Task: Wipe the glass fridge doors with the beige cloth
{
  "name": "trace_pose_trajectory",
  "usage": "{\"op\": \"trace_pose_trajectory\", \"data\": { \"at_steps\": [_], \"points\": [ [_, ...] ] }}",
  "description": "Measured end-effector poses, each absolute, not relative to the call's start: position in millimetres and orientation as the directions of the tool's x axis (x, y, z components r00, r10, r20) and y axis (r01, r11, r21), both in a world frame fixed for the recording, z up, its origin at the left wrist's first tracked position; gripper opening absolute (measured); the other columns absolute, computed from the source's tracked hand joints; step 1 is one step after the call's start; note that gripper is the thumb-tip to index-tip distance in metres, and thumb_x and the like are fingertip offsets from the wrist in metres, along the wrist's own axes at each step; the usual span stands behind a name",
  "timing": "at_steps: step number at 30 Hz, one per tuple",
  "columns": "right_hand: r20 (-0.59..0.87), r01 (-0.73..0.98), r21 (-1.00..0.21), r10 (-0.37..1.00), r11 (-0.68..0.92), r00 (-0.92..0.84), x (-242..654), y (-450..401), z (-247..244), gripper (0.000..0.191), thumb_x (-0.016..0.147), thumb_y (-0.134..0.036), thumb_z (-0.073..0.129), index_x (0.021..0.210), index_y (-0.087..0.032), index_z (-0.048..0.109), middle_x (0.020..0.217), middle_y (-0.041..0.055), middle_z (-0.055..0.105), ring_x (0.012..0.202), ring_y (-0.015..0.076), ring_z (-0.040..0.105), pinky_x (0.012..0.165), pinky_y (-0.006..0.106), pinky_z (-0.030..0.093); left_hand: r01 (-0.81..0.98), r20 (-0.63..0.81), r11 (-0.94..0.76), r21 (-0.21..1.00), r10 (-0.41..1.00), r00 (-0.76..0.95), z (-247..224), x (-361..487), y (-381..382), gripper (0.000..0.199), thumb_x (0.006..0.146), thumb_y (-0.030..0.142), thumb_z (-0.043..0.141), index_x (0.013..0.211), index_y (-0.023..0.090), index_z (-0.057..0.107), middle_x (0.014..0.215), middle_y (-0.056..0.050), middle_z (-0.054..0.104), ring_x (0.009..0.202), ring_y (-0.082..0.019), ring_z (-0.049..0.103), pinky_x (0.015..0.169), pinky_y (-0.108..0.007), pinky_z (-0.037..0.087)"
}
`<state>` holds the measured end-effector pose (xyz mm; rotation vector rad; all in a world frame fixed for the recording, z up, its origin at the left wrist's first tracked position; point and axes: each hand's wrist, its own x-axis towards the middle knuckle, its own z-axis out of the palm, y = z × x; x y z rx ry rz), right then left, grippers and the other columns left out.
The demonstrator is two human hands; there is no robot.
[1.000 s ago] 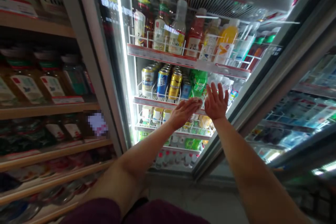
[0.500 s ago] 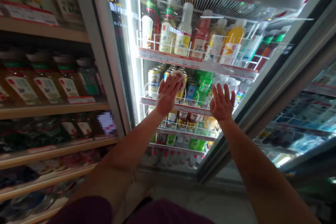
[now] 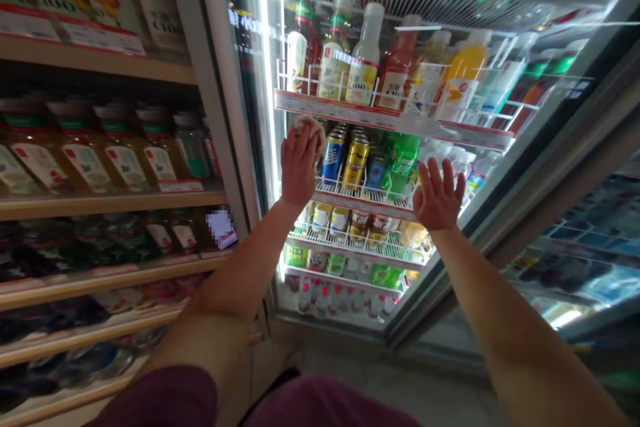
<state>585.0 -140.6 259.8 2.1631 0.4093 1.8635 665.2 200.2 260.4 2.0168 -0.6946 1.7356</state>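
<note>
My left hand (image 3: 299, 167) presses a crumpled light cloth (image 3: 311, 132) against the glass door of a lit drinks cooler, near the door's left side. Its fingers lie over the cloth. My right hand (image 3: 438, 197) has its fingers spread toward the glass farther right and holds nothing. Behind the glass, a blue can (image 3: 332, 159) and a gold can (image 3: 355, 163) stand just right of my left hand. A green bottle pack (image 3: 401, 157) shows between my hands.
Juice bottles (image 3: 363, 70) line the cooler shelf above my hands. Wooden shelves (image 3: 100, 205) with bottles stand at the left. A metal door frame (image 3: 505, 193) runs diagonally at the right, with another cooler beyond. Tiled floor (image 3: 345, 353) lies below.
My left hand has slid left across the glass with the cloth, uncovering the blue and gold cans. My right hand stays near the same part of the door. The view has shifted slightly.
</note>
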Motion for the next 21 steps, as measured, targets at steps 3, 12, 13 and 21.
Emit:
{"op": "trace_pose_trajectory", "data": {
  "at_steps": [3, 12, 13, 21],
  "points": [
    [0.918, 0.061, 0.367, 0.372, -0.928, 0.137, 585.1, -140.8, 259.4, 0.059, 0.101, -0.025, 0.045, 0.16, -0.023, 0.035, 0.157, 0.0076, 0.049, 0.153, 0.0269, 0.033, 0.125, 0.049, 0.019, -0.582, 0.989, -0.813, -0.014, -0.097, 0.112, 223.3, 659.2, 210.6, 0.05, 0.108, 0.025, 0.029, 0.158, 0.022, 0.038, 0.162, -0.008, 0.039, 0.157, -0.02, 0.009, 0.13, -0.049, 0.021],
    [0.925, 0.092, 0.326, 0.337, -0.941, 0.174, 588.2, -142.9, 256.3, 0.059, 0.101, -0.027, 0.046, 0.159, -0.025, 0.036, 0.157, 0.0078, 0.049, 0.152, 0.0275, 0.034, 0.125, 0.05, 0.019, -0.555, 0.982, -0.832, -0.017, -0.12, 0.149, 215.4, 668.5, 236.6, 0.049, 0.108, 0.024, 0.031, 0.154, 0.018, 0.043, 0.16, -0.011, 0.041, 0.157, -0.021, 0.008, 0.13, -0.051, 0.019],
    [0.925, 0.089, 0.32, 0.332, -0.943, 0.183, 588.1, -143.0, 256.2, 0.058, 0.101, -0.027, 0.047, 0.158, -0.026, 0.038, 0.157, 0.0077, 0.049, 0.152, 0.0275, 0.035, 0.125, 0.05, 0.019, -0.564, 0.983, -0.826, 0.003, -0.1, 0.152, 225.9, 672.2, 238.6, 0.049, 0.107, 0.025, 0.031, 0.156, 0.019, 0.041, 0.162, -0.01, 0.038, 0.157, -0.022, 0.006, 0.131, -0.051, 0.017],
    [0.928, 0.147, 0.273, 0.3, -0.951, 0.218, 588.2, -142.8, 256.0, 0.053, 0.101, -0.028, 0.044, 0.154, -0.024, 0.046, 0.156, 0.0084, 0.05, 0.152, 0.029, 0.035, 0.125, 0.054, 0.018, -0.558, 0.986, -0.83, -0.029, -0.114, 0.12, 172.3, 657.7, 238.5, 0.058, 0.104, 0.017, 0.033, 0.162, 0.017, 0.027, 0.167, -0.013, 0.026, 0.157, -0.022, 0.006, 0.13, -0.05, 0.018]
  ]
}}
